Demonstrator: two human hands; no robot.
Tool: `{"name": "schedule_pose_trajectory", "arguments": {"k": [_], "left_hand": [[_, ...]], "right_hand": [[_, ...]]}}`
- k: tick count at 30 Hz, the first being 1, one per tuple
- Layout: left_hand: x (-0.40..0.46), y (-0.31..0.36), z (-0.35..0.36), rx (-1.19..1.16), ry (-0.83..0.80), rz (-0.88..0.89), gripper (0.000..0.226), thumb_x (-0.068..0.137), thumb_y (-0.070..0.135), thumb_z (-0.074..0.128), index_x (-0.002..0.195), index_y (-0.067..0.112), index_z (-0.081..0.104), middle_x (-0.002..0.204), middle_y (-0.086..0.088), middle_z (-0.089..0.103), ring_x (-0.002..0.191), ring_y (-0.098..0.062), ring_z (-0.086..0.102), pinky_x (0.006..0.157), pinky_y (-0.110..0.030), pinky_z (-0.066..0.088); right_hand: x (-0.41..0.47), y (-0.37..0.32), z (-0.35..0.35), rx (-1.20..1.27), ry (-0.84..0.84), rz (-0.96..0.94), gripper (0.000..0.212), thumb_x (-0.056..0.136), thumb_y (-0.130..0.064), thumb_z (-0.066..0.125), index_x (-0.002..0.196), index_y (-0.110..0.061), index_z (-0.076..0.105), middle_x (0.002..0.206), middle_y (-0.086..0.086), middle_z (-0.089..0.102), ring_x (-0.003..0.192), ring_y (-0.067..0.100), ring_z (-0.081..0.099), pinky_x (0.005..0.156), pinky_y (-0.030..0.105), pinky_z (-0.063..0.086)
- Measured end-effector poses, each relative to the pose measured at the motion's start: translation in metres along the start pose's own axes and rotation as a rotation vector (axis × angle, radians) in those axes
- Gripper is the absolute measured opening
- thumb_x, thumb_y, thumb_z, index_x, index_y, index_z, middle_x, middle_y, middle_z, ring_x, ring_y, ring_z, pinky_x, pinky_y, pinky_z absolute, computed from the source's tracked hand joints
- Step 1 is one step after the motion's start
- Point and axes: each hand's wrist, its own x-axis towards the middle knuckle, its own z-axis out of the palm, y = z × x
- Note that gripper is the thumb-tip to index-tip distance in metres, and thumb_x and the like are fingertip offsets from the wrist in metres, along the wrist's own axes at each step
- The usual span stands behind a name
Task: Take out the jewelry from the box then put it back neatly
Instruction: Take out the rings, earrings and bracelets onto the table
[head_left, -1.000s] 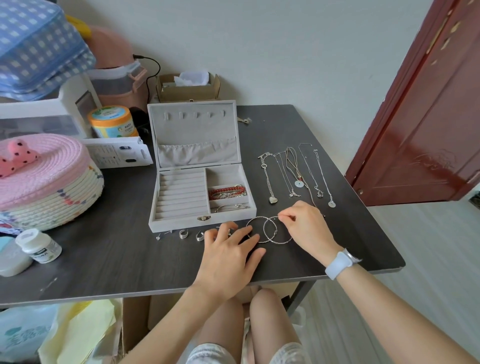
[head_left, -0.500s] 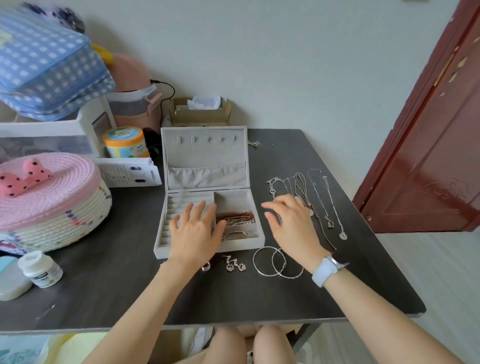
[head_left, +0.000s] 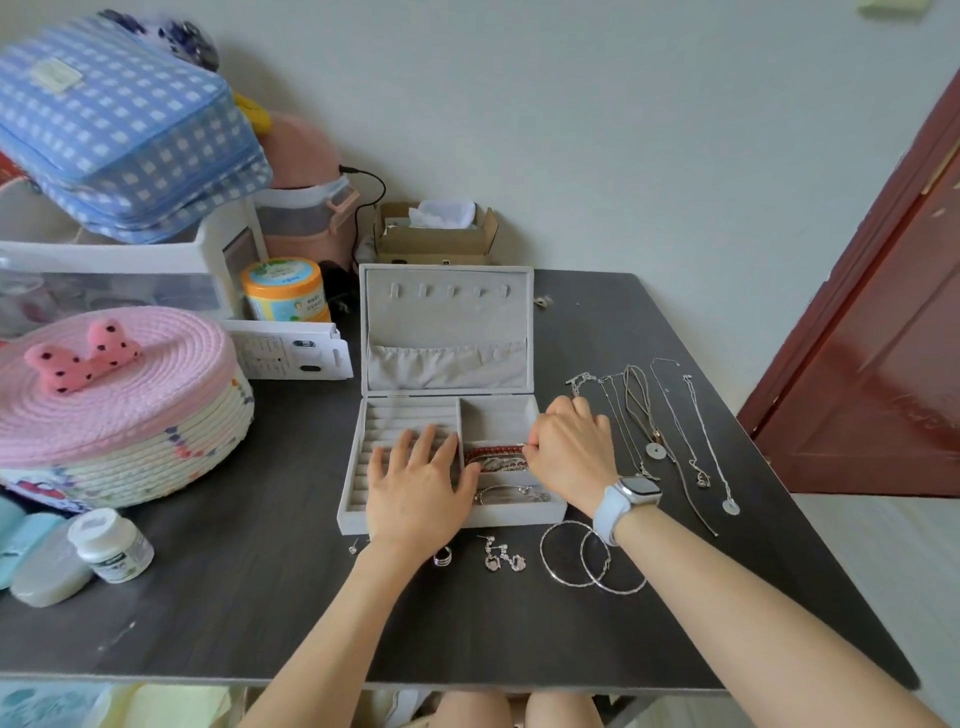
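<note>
A grey jewelry box (head_left: 447, 332) stands open on the dark table (head_left: 260, 597). My left hand (head_left: 415, 488) rests flat on its ring slots with straight fingers. My right hand (head_left: 569, 452) reaches into the right compartment and pinches the end of a red beaded bracelet (head_left: 493, 451). A thin silver bracelet (head_left: 511, 491) lies in the compartment below it. Several silver necklaces (head_left: 670, 441) lie in a row to the right of the box. In front of the box lie two hoop bangles (head_left: 592, 558), a pair of earrings (head_left: 501, 556), a ring (head_left: 442, 557) and a small stud (head_left: 354, 548).
A pink woven basket (head_left: 114, 410) stands at the left, with a white pill bottle (head_left: 111, 545) and a soap-like case (head_left: 47, 571) in front of it. Behind are a storage bin, an orange jar (head_left: 283, 288) and a cardboard tissue box (head_left: 434, 234). A red door (head_left: 883, 338) is at the right.
Both hands moved from the bangles up to the box. The left hand settled on the ring slots; the right hand went into the right compartment and took hold of the red bracelet.
</note>
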Motion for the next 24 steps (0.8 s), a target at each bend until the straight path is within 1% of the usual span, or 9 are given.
{"name": "schedule_pose_trajectory", "arguments": {"k": [3,6,9,11,13,17,19,21,24], "left_hand": [[0.0,0.0,0.0,-0.003,0.005,-0.001,0.052,0.095,0.051,0.025,0.142,0.029,0.026,0.154,0.003,0.018,0.142,-0.02,0.007,0.115,-0.044,0.005],[0.0,0.001,0.0,-0.008,0.016,0.002,0.052,0.095,0.051,0.026,0.142,0.03,0.028,0.154,0.003,0.019,0.142,-0.02,0.008,0.115,-0.044,0.005],[0.0,0.0,0.001,-0.005,0.027,-0.004,0.051,0.095,0.05,0.027,0.141,0.029,0.03,0.153,0.003,0.02,0.142,-0.02,0.009,0.115,-0.044,0.006],[0.001,0.0,0.002,-0.016,0.02,-0.002,0.051,0.095,0.05,0.027,0.141,0.029,0.029,0.153,0.003,0.02,0.142,-0.02,0.009,0.115,-0.044,0.006],[0.001,0.0,0.001,-0.024,0.013,-0.005,0.052,0.094,0.051,0.028,0.141,0.029,0.03,0.153,0.003,0.021,0.142,-0.02,0.009,0.115,-0.044,0.006],[-0.001,0.001,-0.001,-0.056,0.018,-0.001,0.05,0.094,0.05,0.031,0.139,0.028,0.034,0.152,0.003,0.024,0.141,-0.019,0.012,0.115,-0.043,0.006],[-0.001,0.002,-0.003,-0.078,0.021,0.004,0.049,0.094,0.048,0.033,0.138,0.027,0.036,0.151,0.003,0.026,0.141,-0.019,0.013,0.115,-0.043,0.007],[-0.001,0.001,-0.003,-0.082,0.035,0.004,0.048,0.094,0.046,0.035,0.138,0.027,0.036,0.15,0.002,0.027,0.14,-0.02,0.015,0.114,-0.044,0.008],[-0.003,0.005,-0.001,-0.118,0.127,0.01,0.044,0.094,0.035,0.044,0.135,0.021,0.042,0.147,-0.007,0.035,0.138,-0.028,0.022,0.111,-0.049,0.014]], "right_hand": [[-0.002,0.001,0.001,0.031,0.025,-0.014,0.021,0.09,-0.023,0.048,0.097,-0.01,0.063,0.115,0.006,0.051,0.112,0.026,0.04,0.089,0.037,0.033],[-0.008,0.003,-0.003,0.161,0.14,-0.049,0.018,0.093,-0.023,0.046,0.1,-0.01,0.056,0.109,0.006,0.056,0.105,0.025,0.046,0.085,0.035,0.035],[-0.014,0.001,-0.014,0.373,0.268,-0.083,0.014,0.094,-0.021,0.044,0.099,-0.009,0.049,0.095,0.009,0.061,0.089,0.027,0.055,0.07,0.035,0.04],[-0.019,0.0,-0.022,0.475,0.341,-0.093,0.013,0.094,-0.019,0.044,0.1,-0.008,0.048,0.089,0.009,0.062,0.081,0.027,0.057,0.062,0.031,0.037],[-0.024,0.003,-0.031,0.584,0.411,-0.091,0.011,0.093,-0.016,0.046,0.099,-0.007,0.049,0.086,0.007,0.063,0.076,0.026,0.059,0.063,0.031,0.039],[-0.043,0.025,-0.042,0.71,0.505,-0.071,0.017,0.091,-0.007,0.049,0.106,-0.004,0.055,0.095,0.007,0.064,0.083,0.02,0.06,0.077,0.029,0.045],[-0.056,0.042,-0.042,0.64,0.505,-0.09,0.017,0.091,-0.005,0.048,0.103,-0.004,0.06,0.094,0.003,0.061,0.086,0.019,0.057,0.079,0.027,0.045],[-0.071,0.059,-0.044,0.62,0.439,-0.08,0.017,0.091,-0.003,0.048,0.099,-0.005,0.062,0.09,-0.004,0.057,0.085,0.014,0.056,0.079,0.023,0.043],[-0.089,0.085,-0.052,0.689,0.17,-0.025,0.021,0.092,-0.002,0.045,0.093,-0.014,0.062,0.082,-0.01,0.057,0.073,-0.002,0.056,0.067,0.003,0.038]]}}
